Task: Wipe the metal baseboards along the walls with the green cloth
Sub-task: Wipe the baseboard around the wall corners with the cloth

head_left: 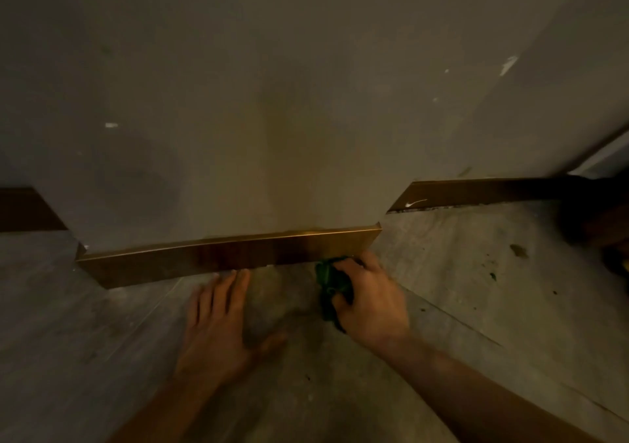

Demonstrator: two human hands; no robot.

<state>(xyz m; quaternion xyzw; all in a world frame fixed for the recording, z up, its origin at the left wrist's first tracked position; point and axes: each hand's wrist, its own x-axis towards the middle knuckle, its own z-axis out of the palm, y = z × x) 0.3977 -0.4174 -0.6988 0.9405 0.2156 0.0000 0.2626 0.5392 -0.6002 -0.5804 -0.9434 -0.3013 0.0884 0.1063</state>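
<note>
A brass-coloured metal baseboard (190, 262) runs along the foot of a wall column in front of me. My right hand (369, 298) grips a bunched green cloth (329, 284) and holds it against the lower right part of this baseboard. My left hand (221, 320) lies flat on the floor, fingers spread, its fingertips almost touching the baseboard's bottom edge. Another baseboard section (483, 192) runs along the recessed wall to the right, with a white paint smear on it. A third baseboard piece (23, 209) shows at the far left.
The grey floor (459, 272) has dark spots and stains to the right. The plain grey wall (272, 102) carries a few white flecks. A dark, unclear object (602, 218) sits at the right edge near the wall.
</note>
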